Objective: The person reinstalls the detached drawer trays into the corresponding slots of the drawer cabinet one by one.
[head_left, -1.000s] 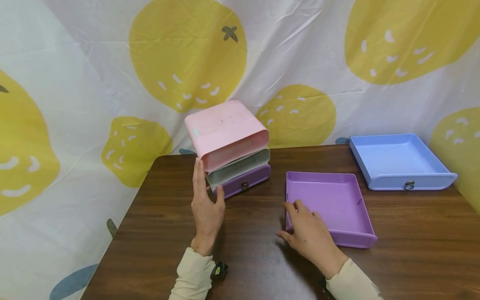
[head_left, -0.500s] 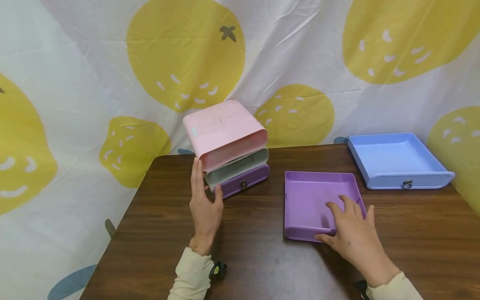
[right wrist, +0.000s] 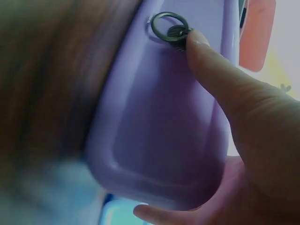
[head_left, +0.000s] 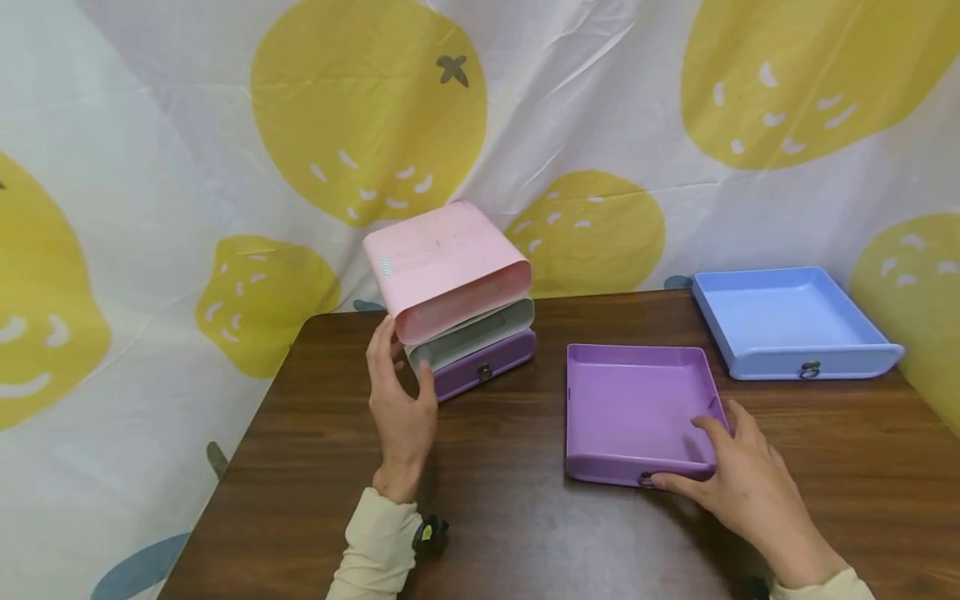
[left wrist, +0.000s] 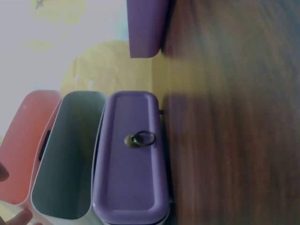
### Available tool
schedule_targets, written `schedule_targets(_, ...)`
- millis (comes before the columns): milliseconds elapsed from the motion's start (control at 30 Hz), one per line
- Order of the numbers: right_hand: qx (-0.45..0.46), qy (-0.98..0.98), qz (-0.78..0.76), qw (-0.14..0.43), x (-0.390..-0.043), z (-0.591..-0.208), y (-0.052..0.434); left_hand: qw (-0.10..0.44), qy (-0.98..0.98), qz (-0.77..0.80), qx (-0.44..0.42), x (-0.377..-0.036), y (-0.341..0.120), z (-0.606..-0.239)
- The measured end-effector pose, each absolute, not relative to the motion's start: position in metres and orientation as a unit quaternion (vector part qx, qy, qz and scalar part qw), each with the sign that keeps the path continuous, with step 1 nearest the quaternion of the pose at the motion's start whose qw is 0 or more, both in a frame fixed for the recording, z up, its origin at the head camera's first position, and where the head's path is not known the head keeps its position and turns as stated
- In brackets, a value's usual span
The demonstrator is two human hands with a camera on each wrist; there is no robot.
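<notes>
A small stacked drawer unit (head_left: 450, 250) stands tilted at the back left, with a pink shell on top, a grey shell (head_left: 480, 329) under it and a purple drawer front (head_left: 510, 354) at the bottom. The pink and grey shells are hollow at the front. My left hand (head_left: 401, 417) touches the unit's left side, thumb by the grey shell's front edge. On the table lies a loose purple drawer (head_left: 637, 400). My right hand (head_left: 757, 492) grips its front right corner, the thumb on the front panel beside the ring pull (right wrist: 168, 28), other fingers at the right side.
A light blue drawer (head_left: 795, 312) with a ring pull rests on the table at the back right, behind the purple one. The brown wooden table (head_left: 510, 517) ends at a fruit-patterned cloth (head_left: 585, 92) hung along the back and sides.
My right hand has moved from the purple drawer's left side to its front right corner. The left hand's fingers have bent a little and slid lower along the unit's side.
</notes>
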State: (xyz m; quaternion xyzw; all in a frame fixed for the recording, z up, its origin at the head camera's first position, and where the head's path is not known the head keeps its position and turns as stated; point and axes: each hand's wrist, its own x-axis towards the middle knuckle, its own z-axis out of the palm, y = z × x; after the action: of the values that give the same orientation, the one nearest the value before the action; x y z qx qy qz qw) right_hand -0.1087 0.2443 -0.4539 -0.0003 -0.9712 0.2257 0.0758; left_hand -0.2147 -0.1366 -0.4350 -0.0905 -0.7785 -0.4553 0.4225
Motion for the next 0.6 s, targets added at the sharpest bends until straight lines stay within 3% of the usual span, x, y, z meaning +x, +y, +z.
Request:
schedule_targets(233, -0.013, -0.965, 0.263, 0.011, -0.108, -0.46, 0.256, 0.437, -0.782, -0.434, -0.094, -0.224, -0.142, -0.423)
schedule_targets(600, 0.033, -0.96, 0.268, 0.071, -0.103, -0.471, 0.262, 0.434, -0.79, -0.417, -0.117, -0.258, -0.147, -0.395)
